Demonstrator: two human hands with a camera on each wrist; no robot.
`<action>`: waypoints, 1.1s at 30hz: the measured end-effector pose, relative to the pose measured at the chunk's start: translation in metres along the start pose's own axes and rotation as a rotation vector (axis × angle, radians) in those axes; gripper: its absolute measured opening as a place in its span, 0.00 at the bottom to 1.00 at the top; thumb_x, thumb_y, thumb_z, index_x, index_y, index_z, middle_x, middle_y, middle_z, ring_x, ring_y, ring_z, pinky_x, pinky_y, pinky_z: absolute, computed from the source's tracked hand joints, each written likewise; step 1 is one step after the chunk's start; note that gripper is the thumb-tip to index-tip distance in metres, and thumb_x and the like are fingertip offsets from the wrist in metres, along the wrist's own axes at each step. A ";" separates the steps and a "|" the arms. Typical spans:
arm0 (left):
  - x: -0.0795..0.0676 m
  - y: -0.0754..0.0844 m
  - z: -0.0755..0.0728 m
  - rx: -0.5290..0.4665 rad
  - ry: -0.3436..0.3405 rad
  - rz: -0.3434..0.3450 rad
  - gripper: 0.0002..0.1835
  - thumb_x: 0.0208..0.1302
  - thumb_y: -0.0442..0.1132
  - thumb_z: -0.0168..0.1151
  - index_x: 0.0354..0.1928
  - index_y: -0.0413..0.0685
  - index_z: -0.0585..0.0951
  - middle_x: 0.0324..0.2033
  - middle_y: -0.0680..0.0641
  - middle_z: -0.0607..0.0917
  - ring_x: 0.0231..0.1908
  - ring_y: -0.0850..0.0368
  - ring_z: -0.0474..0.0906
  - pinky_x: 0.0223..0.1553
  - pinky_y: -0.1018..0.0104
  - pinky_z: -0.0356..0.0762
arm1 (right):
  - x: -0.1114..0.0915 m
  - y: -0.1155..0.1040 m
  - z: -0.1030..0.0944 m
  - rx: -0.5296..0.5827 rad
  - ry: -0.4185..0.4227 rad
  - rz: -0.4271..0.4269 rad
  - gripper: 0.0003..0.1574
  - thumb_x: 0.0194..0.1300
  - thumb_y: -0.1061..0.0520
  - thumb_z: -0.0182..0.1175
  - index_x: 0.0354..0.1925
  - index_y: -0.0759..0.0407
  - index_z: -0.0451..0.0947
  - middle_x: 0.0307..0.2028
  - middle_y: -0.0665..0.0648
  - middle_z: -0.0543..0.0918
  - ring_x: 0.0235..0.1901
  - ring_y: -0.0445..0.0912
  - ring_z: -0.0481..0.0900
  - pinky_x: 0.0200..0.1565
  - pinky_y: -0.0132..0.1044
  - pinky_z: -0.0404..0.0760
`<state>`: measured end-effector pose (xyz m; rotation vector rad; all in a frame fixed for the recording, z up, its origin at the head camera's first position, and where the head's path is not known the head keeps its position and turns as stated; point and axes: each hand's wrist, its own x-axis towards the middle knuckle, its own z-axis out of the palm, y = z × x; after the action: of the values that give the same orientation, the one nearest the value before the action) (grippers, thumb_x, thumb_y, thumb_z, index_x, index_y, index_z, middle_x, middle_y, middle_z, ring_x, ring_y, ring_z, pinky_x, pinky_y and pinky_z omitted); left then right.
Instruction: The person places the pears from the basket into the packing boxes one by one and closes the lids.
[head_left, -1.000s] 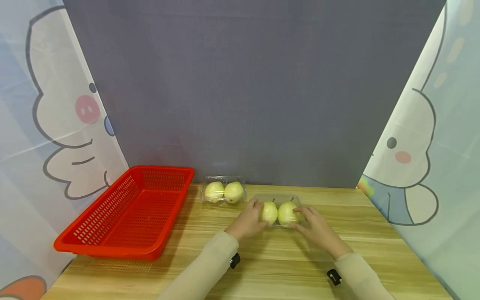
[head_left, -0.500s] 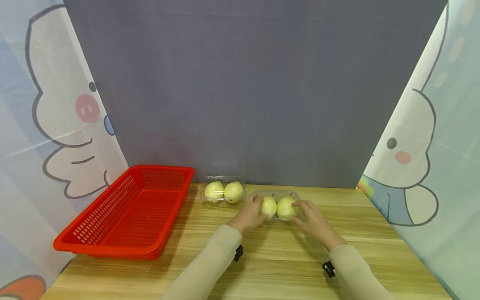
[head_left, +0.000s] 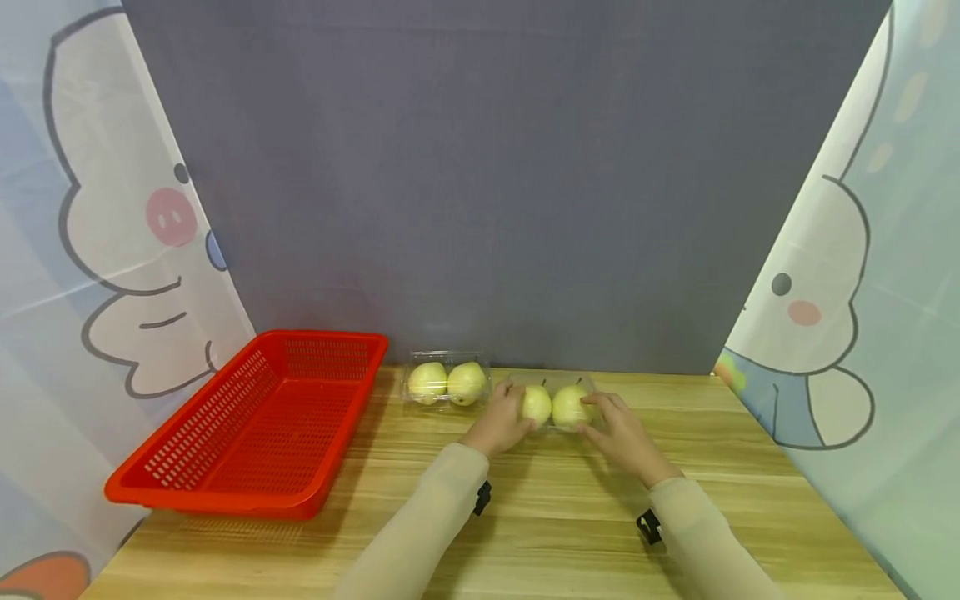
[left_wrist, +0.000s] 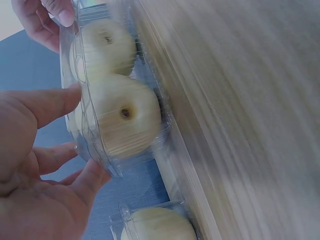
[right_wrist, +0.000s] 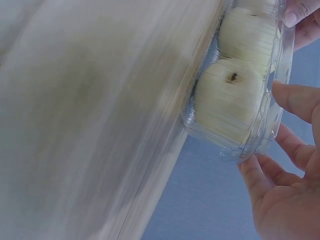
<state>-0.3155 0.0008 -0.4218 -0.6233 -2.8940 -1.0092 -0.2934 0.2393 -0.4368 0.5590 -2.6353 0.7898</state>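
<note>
A clear plastic clamshell box (left_wrist: 107,160) with two pale yellow pears (head_left: 572,407) inside is between my two hands on the wooden table. My left hand (head_left: 501,419) grips its left end, thumb toward the near side and fingers round the end. At the other end my right hand (head_left: 621,435) holds the box the same way. Both wrist views show thumb and fingertips on the box's rim, with a pear (right_wrist: 230,97) visible through the plastic. Just left of my left hand stands a second clear box (head_left: 447,400) holding two more pears (head_left: 466,383).
A red plastic basket (head_left: 321,467) with slotted walls stands on the left of the wooden table (head_left: 555,533). A grey cloth backdrop (head_left: 480,183) rises behind the table's far edge. Cartoon-printed curtains (head_left: 810,367) close in both sides.
Both hands have slid the box of pears away from me, toward the back of the table and slightly left. It now sits nearly level with the other box. The basket has stayed put.
</note>
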 end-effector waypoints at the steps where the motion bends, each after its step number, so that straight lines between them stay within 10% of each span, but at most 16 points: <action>1: 0.001 0.000 0.000 -0.005 0.003 -0.001 0.37 0.70 0.44 0.65 0.73 0.34 0.62 0.74 0.33 0.55 0.69 0.37 0.62 0.66 0.48 0.66 | 0.001 0.001 0.000 0.003 0.001 0.000 0.31 0.63 0.59 0.70 0.60 0.70 0.73 0.60 0.71 0.73 0.62 0.67 0.69 0.62 0.62 0.69; 33: 0.033 -0.003 0.010 -0.074 0.068 -0.100 0.36 0.73 0.41 0.59 0.76 0.39 0.58 0.74 0.36 0.57 0.70 0.38 0.62 0.65 0.48 0.67 | 0.033 0.014 0.007 0.071 -0.010 0.085 0.30 0.66 0.60 0.67 0.63 0.70 0.71 0.64 0.73 0.69 0.65 0.69 0.65 0.63 0.65 0.64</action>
<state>-0.3455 0.0167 -0.4270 -0.4411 -2.8660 -1.1305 -0.3298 0.2368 -0.4347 0.4734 -2.6637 0.9116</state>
